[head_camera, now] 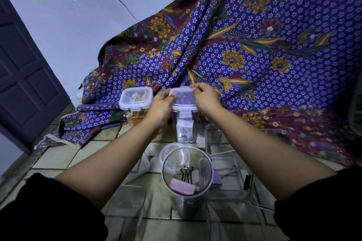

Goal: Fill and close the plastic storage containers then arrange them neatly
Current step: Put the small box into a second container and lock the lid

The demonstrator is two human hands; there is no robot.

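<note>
A tall clear container [185, 129] stands on the tiled floor with small packets inside it. Its clear lid [183, 98] rests on top. My left hand [159, 108] grips the lid's left edge, thumb on the top. My right hand [205, 99] pinches the far right edge of the same lid. To the left stands a closed container [136, 98] with colourful items inside. Nearer to me a round open jar [187, 174] holds a pink binder clip [182, 187] and a black one.
Several empty clear containers [225, 178] and loose lids [170, 154] lie on the floor around the jar. A purple patterned cloth [254, 55] hangs behind and drapes onto the floor. A dark door [25, 76] is at the left.
</note>
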